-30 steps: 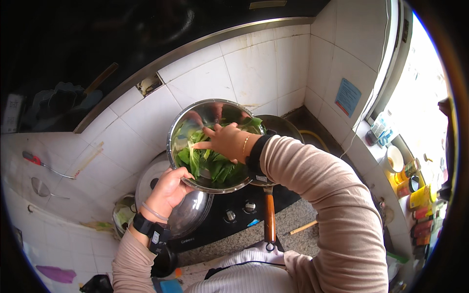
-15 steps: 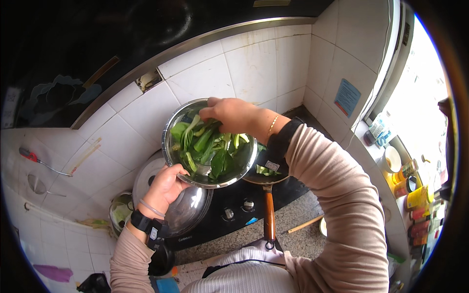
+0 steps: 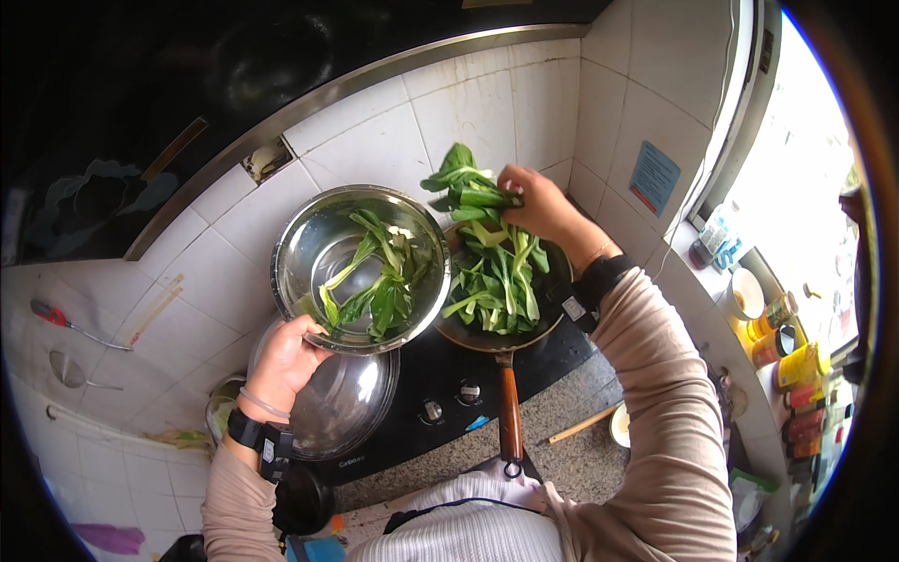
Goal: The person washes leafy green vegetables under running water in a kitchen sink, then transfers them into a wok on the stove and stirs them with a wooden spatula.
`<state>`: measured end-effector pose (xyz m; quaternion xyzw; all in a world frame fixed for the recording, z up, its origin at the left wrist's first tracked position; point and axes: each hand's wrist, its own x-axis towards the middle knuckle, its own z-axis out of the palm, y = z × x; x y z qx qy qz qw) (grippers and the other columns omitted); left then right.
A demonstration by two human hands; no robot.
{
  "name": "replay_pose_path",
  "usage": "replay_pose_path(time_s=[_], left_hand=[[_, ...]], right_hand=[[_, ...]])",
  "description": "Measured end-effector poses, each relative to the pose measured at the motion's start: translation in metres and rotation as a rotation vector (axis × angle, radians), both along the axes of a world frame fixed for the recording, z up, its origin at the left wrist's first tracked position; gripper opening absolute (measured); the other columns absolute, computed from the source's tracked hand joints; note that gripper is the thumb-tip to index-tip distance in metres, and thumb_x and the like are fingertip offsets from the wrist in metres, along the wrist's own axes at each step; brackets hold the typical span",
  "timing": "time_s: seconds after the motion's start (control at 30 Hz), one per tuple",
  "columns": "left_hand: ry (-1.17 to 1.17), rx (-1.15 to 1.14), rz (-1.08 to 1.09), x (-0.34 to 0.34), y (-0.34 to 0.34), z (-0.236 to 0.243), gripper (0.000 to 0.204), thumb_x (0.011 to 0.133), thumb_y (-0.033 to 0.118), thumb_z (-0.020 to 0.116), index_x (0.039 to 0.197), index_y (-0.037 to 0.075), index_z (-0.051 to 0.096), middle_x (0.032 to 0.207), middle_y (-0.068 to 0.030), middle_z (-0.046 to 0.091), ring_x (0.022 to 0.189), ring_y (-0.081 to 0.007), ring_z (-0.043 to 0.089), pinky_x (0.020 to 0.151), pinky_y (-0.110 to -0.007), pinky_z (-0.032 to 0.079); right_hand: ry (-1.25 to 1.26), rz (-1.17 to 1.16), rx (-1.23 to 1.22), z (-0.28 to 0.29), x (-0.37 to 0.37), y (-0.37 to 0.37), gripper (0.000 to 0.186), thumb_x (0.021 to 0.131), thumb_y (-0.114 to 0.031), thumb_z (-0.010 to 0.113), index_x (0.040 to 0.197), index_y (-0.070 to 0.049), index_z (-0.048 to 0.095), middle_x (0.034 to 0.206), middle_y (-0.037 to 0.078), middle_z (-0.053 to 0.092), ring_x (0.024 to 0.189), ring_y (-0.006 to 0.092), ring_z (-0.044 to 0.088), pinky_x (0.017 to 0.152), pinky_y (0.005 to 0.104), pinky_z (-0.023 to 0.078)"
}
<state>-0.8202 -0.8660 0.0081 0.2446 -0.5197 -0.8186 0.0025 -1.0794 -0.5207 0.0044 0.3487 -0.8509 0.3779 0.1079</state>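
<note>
In my left hand (image 3: pixel 288 361) is the near rim of a shiny steel bowl (image 3: pixel 302 248), tilted, my fingers closed on its edge. A few leafy greens (image 3: pixel 389 298) remain inside it. My right hand (image 3: pixel 540 204) pinches a bunch of leafy greens (image 3: pixel 461 184) by the stem ends, above the far side of a dark frying pan (image 3: pixel 492 344). More cut greens (image 3: pixel 501 281) are heaped in that pan, touching or just below the held bunch; I cannot tell which. The pan's brown wooden handle (image 3: pixel 509 412) points toward me.
Left of the pan, partly under the bowl, is a large domed metal lid (image 3: pixel 346 407) on the black stove (image 3: pixel 449 436). A wooden stick (image 3: pixel 582 426) and a small bowl (image 3: pixel 621 428) are on the speckled counter. Jars (image 3: pixel 798 375) line the windowsill. The range hood (image 3: pixel 187 84) overhangs at upper left.
My right hand has come out of the bowl and moved right with a bunch of greens, over the pan. The bowl shifted left and holds fewer greens; the pan's heap shows now.
</note>
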Motion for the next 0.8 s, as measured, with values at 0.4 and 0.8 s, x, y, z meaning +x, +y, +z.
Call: replay_pose_path(time_s=[0.4,0.8], left_hand=[[-0.01,-0.006,0.003,0.008,-0.007,-0.002,0.016,0.083,0.001,0.053,0.096,-0.002,0.062,0.089,-0.0089,0.066,0.076,-0.0185,0.064,0.066,-0.031,0.055],[0.009,-0.009,-0.027,0.011,0.016,0.008,0.009,0.083,0.002,0.053,0.086,-0.001,0.061,0.085,-0.0115,0.064,0.076,-0.0225,0.064,0.071,-0.038,0.056]], right_hand=[[-0.249,-0.106,0.1,-0.079,0.009,-0.01,0.036,0.066,-0.023,0.086,0.088,-0.006,0.063,0.089,0.012,0.066,0.085,0.0303,0.063,0.076,0.0395,0.051],[0.065,0.297,0.008,0.037,0.076,-0.085,0.025,0.075,-0.009,0.071,0.099,-0.009,0.063,0.097,0.013,0.064,0.091,0.0319,0.065,0.08,0.0419,0.053]])
